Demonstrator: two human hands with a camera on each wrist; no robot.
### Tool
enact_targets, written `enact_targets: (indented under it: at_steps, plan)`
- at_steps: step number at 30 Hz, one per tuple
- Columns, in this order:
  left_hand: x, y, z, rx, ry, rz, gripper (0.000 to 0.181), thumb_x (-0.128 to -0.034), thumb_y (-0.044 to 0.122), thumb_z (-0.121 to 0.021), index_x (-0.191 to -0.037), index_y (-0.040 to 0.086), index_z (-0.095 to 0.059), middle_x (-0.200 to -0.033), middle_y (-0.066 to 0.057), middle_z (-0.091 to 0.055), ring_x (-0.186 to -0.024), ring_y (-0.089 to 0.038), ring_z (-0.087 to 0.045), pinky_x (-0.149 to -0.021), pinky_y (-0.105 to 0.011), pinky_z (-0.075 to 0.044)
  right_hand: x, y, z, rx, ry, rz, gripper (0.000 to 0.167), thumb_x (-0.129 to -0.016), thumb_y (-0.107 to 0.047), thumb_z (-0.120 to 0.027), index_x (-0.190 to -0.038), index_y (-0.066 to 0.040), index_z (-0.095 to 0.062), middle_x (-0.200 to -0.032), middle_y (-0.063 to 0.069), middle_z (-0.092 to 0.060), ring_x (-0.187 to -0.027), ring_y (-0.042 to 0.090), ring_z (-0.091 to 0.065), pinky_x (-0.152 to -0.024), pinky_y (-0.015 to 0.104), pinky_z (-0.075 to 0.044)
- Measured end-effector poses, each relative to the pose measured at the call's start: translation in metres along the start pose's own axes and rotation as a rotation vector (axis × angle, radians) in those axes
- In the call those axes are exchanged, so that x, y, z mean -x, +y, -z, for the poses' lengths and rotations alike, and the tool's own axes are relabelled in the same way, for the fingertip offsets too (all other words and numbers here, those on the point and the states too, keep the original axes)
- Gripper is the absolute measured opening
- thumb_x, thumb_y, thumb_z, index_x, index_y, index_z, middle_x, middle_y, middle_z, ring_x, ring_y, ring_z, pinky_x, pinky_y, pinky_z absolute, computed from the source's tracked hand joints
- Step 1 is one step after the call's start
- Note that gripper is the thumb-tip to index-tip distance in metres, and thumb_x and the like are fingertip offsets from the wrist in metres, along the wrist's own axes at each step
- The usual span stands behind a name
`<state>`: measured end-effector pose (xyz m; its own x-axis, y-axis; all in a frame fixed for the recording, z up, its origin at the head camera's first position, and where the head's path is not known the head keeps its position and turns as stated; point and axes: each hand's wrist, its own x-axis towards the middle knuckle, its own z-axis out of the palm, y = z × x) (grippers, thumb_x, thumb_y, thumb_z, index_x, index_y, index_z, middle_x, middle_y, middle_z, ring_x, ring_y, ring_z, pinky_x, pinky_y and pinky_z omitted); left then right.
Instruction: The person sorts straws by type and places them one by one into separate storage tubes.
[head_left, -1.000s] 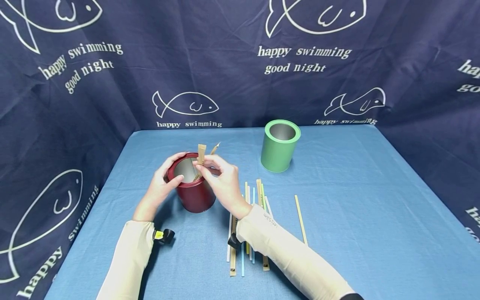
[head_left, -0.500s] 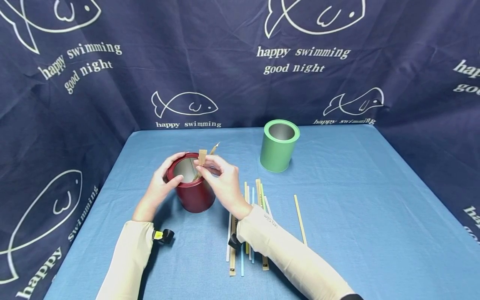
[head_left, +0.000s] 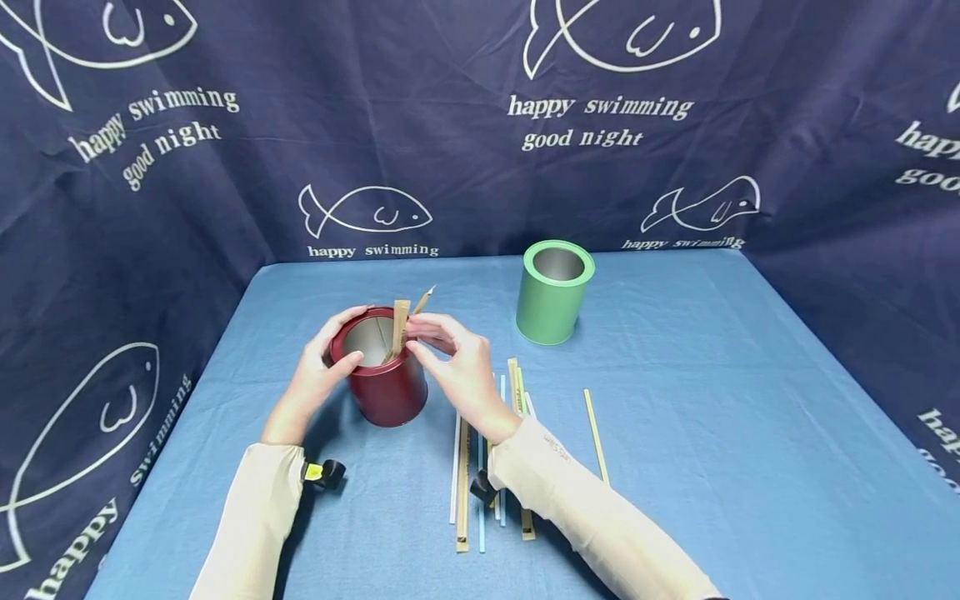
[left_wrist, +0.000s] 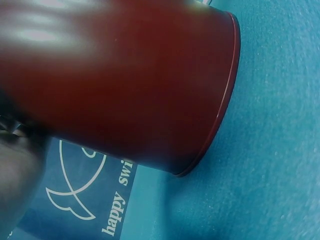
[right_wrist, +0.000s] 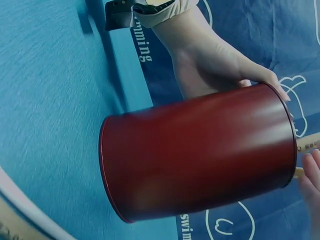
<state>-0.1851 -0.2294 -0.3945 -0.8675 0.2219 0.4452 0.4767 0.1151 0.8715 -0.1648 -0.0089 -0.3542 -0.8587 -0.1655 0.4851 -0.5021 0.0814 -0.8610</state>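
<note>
One flat brown packet stands near-upright in the red can, just L of the parted thumb & fingertips of the R hand, the nearer one; L hand grips can's rim, thumb on near side, fingers round far side. Head cam shows can's grey inside; R-wrist cam doesn't, but gives outer wall down to base rim.

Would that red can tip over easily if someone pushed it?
Probably not easily: the red can stands upright on a wide base. The left hand curled over its rim should steady it. Its smooth, shiny side might feel slippery, though.
</note>
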Motion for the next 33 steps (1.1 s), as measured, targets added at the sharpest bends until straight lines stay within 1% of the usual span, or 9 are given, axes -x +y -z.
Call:
enact_targets:
  at_steps: [4,7,10,14,18,21,25,33]
  plan:
    - [0.0,0.0,0.0,0.009,0.001,0.002,0.058,-0.0854,-0.009,-0.052,-0.142,-0.001,-0.043,-0.142,-0.005,-0.05,-0.12,-0.006,-0.052,-0.099,-0.011,-0.042,0.002,0.002,0.006,-0.025,0.006,0.021,0.028,-0.087,-0.002,-0.069,-0.114,-0.001,-0.065,-0.109,0.015,-0.073,-0.102,0.024,-0.07,-0.094,0.026,-0.054]
    - [0.0,0.0,0.0,0.001,0.002,0.01,0.058,-0.0856,-0.008,-0.052,-0.142,0.0,-0.043,-0.142,-0.005,-0.05,-0.12,-0.005,-0.051,-0.098,-0.01,-0.042,0.003,0.004,0.012,-0.033,0.005,0.008,0.027,-0.088,-0.002,-0.068,-0.115,0.0,-0.065,-0.109,0.016,-0.072,-0.103,0.025,-0.07,-0.094,0.025,-0.054]
    - [0.0,0.0,0.0,-0.009,-0.001,0.018,0.058,-0.0858,-0.008,-0.053,-0.143,0.002,-0.043,-0.141,-0.004,-0.05,-0.119,-0.005,-0.051,-0.098,-0.01,-0.042,0.005,0.006,0.019,-0.01,0.007,-0.02,0.027,-0.088,-0.004,-0.068,-0.115,-0.001,-0.065,-0.108,0.015,-0.073,-0.103,0.024,-0.07,-0.092,0.024,-0.054]
    - [0.0,-0.001,0.0,-0.008,-0.005,0.014,0.058,-0.0857,-0.008,-0.053,-0.143,0.002,-0.043,-0.142,-0.002,-0.05,-0.12,-0.005,-0.051,-0.099,-0.01,-0.042,0.006,0.008,0.028,0.03,0.021,-0.051,0.025,-0.089,-0.004,-0.068,-0.114,-0.001,-0.066,-0.107,0.016,-0.073,-0.101,0.024,-0.07,-0.09,0.023,-0.055]
    - [0.0,-0.001,0.0,-0.01,-0.007,0.011,0.058,-0.0856,-0.008,-0.053,-0.142,0.001,-0.043,-0.141,-0.002,-0.05,-0.12,-0.005,-0.051,-0.099,-0.01,-0.042,0.006,0.013,0.038,0.065,0.04,-0.081,0.023,-0.088,-0.004,-0.068,-0.111,0.0,-0.067,-0.105,0.017,-0.073,-0.099,0.026,-0.071,-0.09,0.026,-0.056]
    - [0.0,0.0,0.0,-0.011,-0.006,0.021,0.058,-0.0857,-0.007,-0.053,-0.142,0.002,-0.043,-0.141,0.001,-0.05,-0.119,-0.005,-0.051,-0.098,-0.01,-0.042,0.008,0.018,0.043,0.092,0.048,-0.106,0.022,-0.088,-0.005,-0.068,-0.11,-0.001,-0.067,-0.104,0.016,-0.073,-0.098,0.026,-0.071,-0.088,0.028,-0.057]
    - [0.0,0.0,0.001,-0.016,-0.004,0.033,0.058,-0.0863,-0.007,-0.053,-0.143,0.002,-0.043,-0.139,0.007,-0.05,-0.118,-0.005,-0.051,-0.098,-0.01,-0.042,0.01,0.022,0.049,0.116,0.047,-0.133,0.021,-0.088,-0.006,-0.068,-0.109,-0.001,-0.068,-0.103,0.016,-0.074,-0.098,0.026,-0.071,-0.087,0.029,-0.057]
    - [0.0,0.001,0.001,-0.028,0.001,0.053,0.057,-0.0879,-0.006,-0.054,-0.143,0.002,-0.042,-0.137,0.008,-0.05,-0.117,-0.003,-0.051,-0.097,-0.009,-0.042,0.012,0.026,0.055,0.146,0.043,-0.17,0.02,-0.088,-0.004,-0.068,-0.107,0.001,-0.068,-0.101,0.017,-0.074,-0.095,0.028,-0.072,-0.083,0.025,-0.058]
